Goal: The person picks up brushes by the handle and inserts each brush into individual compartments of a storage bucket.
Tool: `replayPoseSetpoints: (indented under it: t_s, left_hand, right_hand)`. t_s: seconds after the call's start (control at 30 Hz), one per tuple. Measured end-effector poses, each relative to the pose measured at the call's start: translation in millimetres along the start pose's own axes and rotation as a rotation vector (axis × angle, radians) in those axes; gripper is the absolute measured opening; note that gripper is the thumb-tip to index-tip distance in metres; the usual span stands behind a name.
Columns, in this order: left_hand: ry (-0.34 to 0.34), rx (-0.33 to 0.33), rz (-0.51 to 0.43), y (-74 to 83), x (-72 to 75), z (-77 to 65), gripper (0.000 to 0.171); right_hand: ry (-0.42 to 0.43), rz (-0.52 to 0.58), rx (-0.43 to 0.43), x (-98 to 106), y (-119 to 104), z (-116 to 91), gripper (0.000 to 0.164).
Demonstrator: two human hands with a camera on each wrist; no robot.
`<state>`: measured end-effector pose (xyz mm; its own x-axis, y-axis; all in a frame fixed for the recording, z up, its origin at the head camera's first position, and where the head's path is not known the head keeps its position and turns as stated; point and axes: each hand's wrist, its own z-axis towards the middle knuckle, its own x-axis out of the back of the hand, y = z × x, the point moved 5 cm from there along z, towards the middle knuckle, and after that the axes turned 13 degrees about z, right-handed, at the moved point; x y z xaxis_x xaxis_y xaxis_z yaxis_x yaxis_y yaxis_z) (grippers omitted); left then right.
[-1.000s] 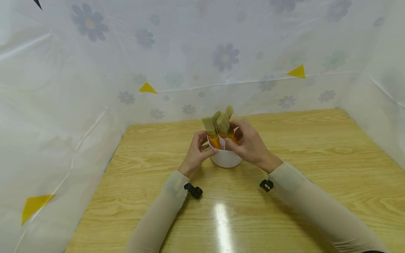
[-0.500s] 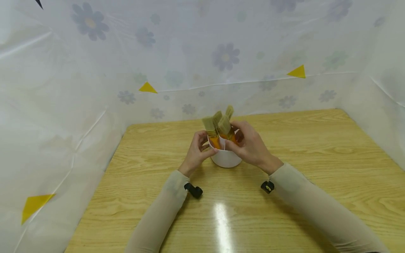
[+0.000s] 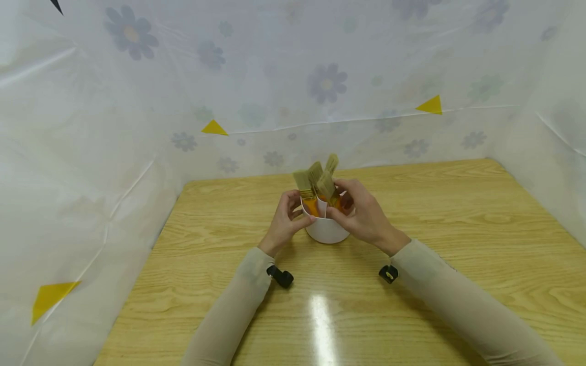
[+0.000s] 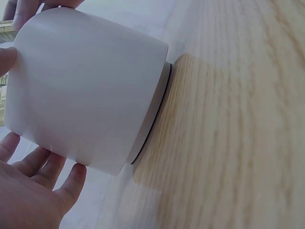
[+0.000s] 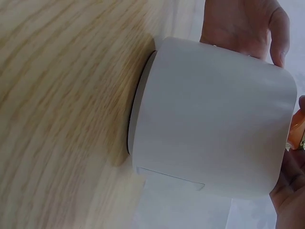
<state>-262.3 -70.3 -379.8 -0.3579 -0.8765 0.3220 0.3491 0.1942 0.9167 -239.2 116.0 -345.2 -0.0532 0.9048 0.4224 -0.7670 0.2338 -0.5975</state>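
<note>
A white round holder (image 3: 327, 233) with a divider inside stands upright on the table. Several flat paintbrushes stand in it, pale bristles up; one (image 3: 302, 180) leans left with its orange handle showing. My left hand (image 3: 283, 222) holds the holder's left side, thumb at the rim; in the left wrist view its fingertips (image 4: 71, 183) touch the wall. At the right side, my right hand (image 3: 366, 216) pinches a paintbrush (image 3: 327, 184) by its orange handle (image 5: 296, 130), low at the rim. The lower handles are hidden inside the holder.
The wood-grain table (image 3: 220, 234) spreads around the holder. Translucent flowered sheeting (image 3: 284, 76) hangs behind it and at both sides, with yellow triangles (image 3: 213, 127) on it. Black wrist straps (image 3: 280, 277) stick out from the sleeves.
The brush in my right hand has sunk slightly and shifted a little to the right, with the hand moving down along with it. My left hand and the holder stay in place.
</note>
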Motion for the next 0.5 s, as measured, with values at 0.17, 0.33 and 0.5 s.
replayPoseSetpoints:
  t_s: [0.17,0.33,0.5]
  left_hand:
    - [0.002,-0.004,-0.005,0.3,0.2,0.2,0.063]
    - [0.003,-0.003,-0.009,0.1,0.9,0.4,0.062]
    - [-0.001,-0.006,-0.003,0.4,0.9,0.0,0.062]
  right_hand:
    - [-0.003,-0.014,0.015,-1.2,0.1,-1.4,0.068]
    - [-0.019,-0.033,0.005,-2.9,1.3,-2.8,0.067]
    - [-0.027,-0.046,0.005,-5.0,2.2,-4.3,0.067]
